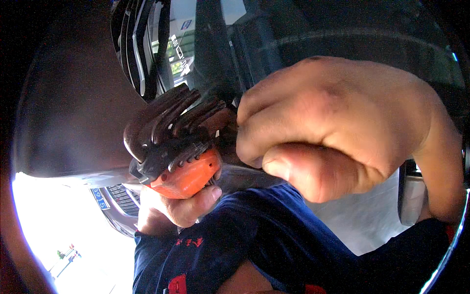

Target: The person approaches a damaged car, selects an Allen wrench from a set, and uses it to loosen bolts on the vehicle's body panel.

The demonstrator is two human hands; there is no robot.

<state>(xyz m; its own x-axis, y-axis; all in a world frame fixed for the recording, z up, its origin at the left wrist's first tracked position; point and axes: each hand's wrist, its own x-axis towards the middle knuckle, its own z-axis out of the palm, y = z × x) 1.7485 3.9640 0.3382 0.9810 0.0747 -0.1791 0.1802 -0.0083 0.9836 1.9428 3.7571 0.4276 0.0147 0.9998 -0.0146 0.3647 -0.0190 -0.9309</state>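
Keys fan out dark from the orange holder (188, 176) cupped in our left hand (169, 208); our right hand (333, 132), fist-curled, pinches one key — we pull straight, holder steady.

A blue rectangular plate (99, 198) with pale characters sits at the lower left of the frame, on the front of a dark vehicle beside its grille. Near the upper middle, reflected in glossy dark bodywork, a small blue and white sign (186, 24) shows, with small green and white signs (176, 66) just below it, too blurred to make out further.
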